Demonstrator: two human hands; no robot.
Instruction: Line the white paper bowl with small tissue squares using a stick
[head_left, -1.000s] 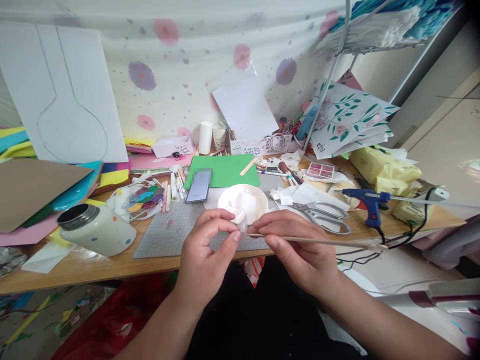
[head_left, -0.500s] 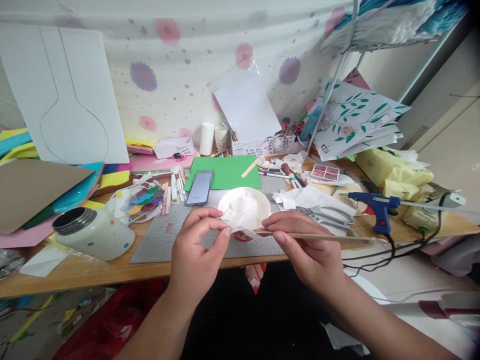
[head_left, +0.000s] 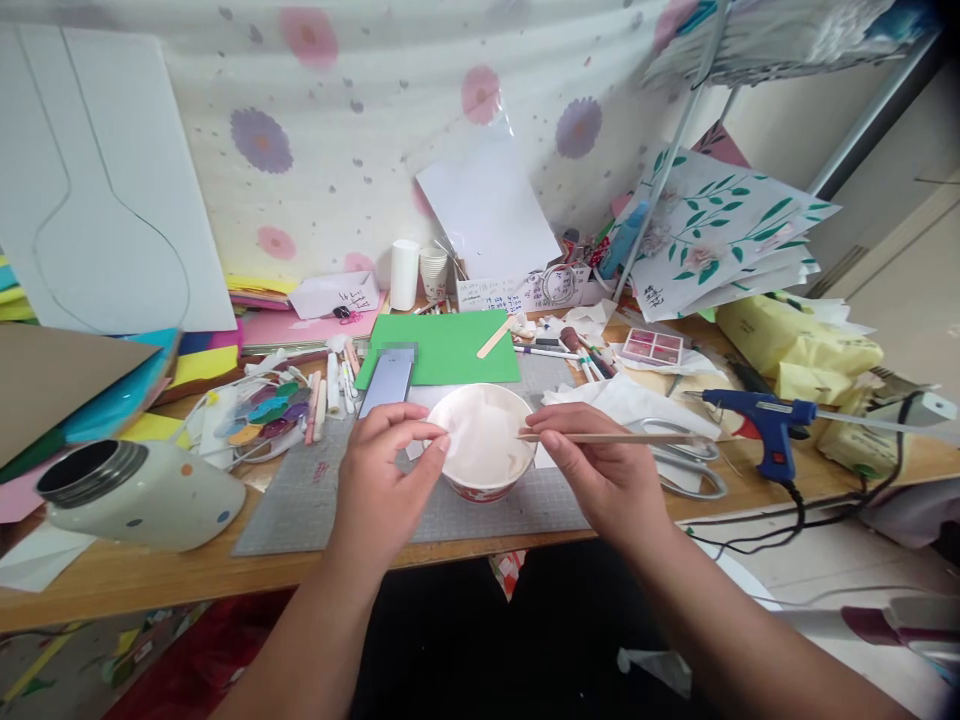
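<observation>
A white paper bowl point(head_left: 491, 490) with a red pattern on its outside stands on the grey cutting mat point(head_left: 292, 500) in front of me. Thin white tissue paper point(head_left: 466, 432) shows at the bowl's left side, its edge pinched between the thumb and fingers of my left hand point(head_left: 390, 470). My right hand point(head_left: 600, 460) is closed round a slim wooden stick point(head_left: 637, 438), held level, with one tip over the bowl's right rim. What lies at the bottom of the bowl is hard to make out.
Behind the bowl lie a green sheet point(head_left: 450, 345), a phone point(head_left: 390, 380) and a flat wooden stick point(head_left: 495, 336). To the right are scissors point(head_left: 694, 470) and a blue glue gun point(head_left: 765, 415). A pale jar point(head_left: 172, 495) lies on its side at left, near a paint palette point(head_left: 270, 410).
The white tissue stretched between my hands in front of the bowl no longer spans them. Both hands and the stick now sit at the bowl's rim. The view has shifted slightly.
</observation>
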